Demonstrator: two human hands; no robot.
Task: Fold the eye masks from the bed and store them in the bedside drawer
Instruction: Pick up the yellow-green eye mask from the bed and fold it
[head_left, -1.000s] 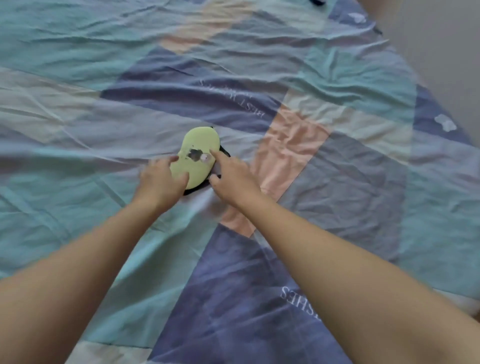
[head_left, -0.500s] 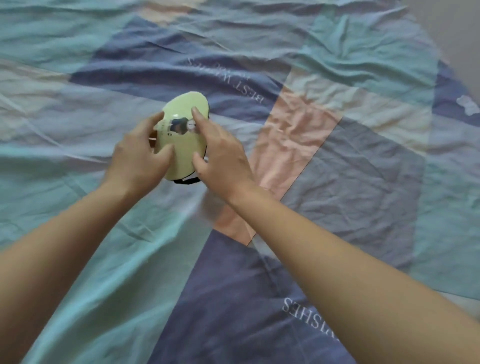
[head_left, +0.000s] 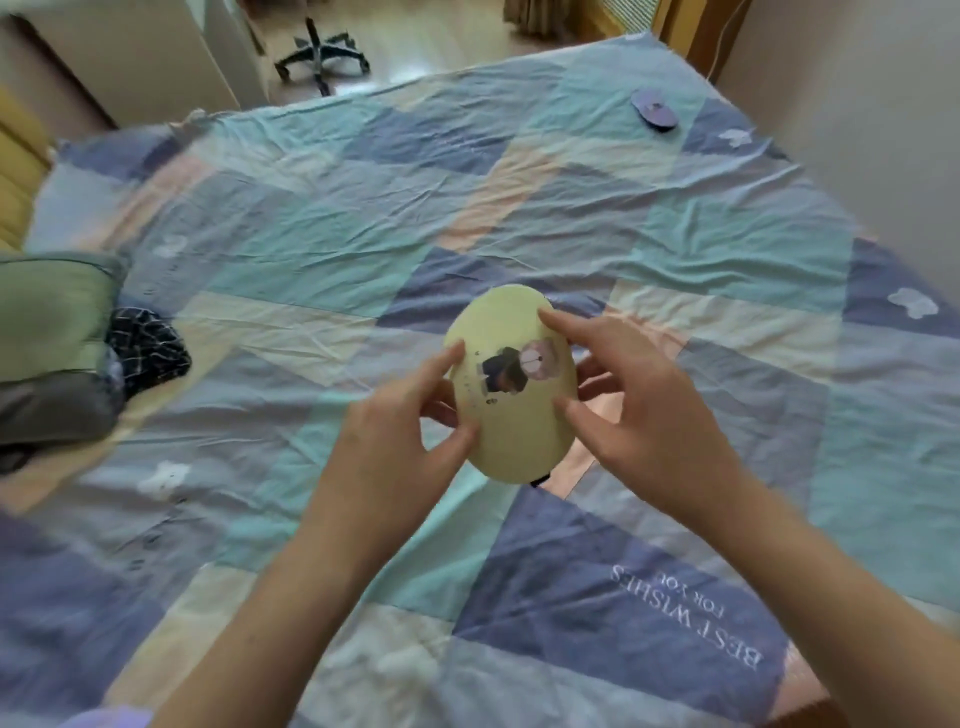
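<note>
A pale yellow-green eye mask (head_left: 511, 415), folded into an oval with a small cartoon print on top, is held up above the patchwork bed cover (head_left: 311, 249). My left hand (head_left: 395, 447) grips its left edge, thumb and fingers pinching it. My right hand (head_left: 644, 410) holds its right edge with fingertips on top. A bit of black strap (head_left: 540, 479) pokes out below the mask. A second, purple eye mask (head_left: 655, 110) lies flat at the far right of the bed. No drawer is in view.
A green pillow (head_left: 52, 312) with grey fabric (head_left: 47, 410) and a dark checked cloth (head_left: 145, 345) lies at the bed's left side. A wall (head_left: 857, 130) runs along the right. Beyond the bed are a black chair base (head_left: 322, 52) and pale furniture (head_left: 130, 57).
Both hands have lifted the folded yellow-green mask off the bed cover toward me. The view has tilted up, so the far end of the bed and the room now show.
</note>
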